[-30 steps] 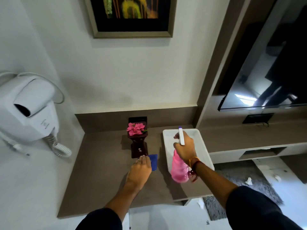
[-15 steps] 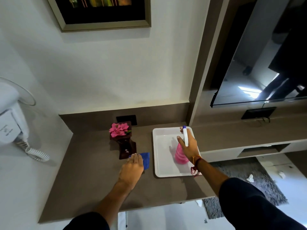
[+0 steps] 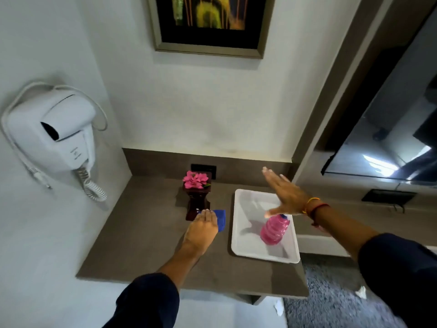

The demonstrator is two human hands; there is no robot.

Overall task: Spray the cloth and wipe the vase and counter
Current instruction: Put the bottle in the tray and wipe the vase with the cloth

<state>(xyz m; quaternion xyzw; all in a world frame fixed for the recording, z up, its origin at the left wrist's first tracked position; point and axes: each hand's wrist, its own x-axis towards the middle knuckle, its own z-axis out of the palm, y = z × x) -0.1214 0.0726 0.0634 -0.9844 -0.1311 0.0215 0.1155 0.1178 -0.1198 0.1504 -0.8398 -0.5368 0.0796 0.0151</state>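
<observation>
A dark wooden vase (image 3: pixel 197 204) with pink flowers (image 3: pixel 195 179) stands near the back of the brown counter (image 3: pixel 142 245). My left hand (image 3: pixel 202 229) lies flat on a blue cloth (image 3: pixel 220 220), pressing it on the counter at the vase's foot. The pink spray bottle (image 3: pixel 274 230) stands by itself in the white tray (image 3: pixel 248 252) on the right. My right hand (image 3: pixel 282 194) hovers above the bottle with fingers spread, holding nothing.
A white wall-mounted hair dryer (image 3: pixel 54 136) with a coiled cord hangs at the left. A framed picture (image 3: pixel 208 24) is on the back wall, a black socket (image 3: pixel 203 169) behind the vase, a TV screen (image 3: pixel 390 138) at the right. Grey carpet lies below the counter's right end.
My right hand set the pink spray bottle down in the white tray, let go and lifted away with fingers spread. My left hand stayed on the blue cloth.
</observation>
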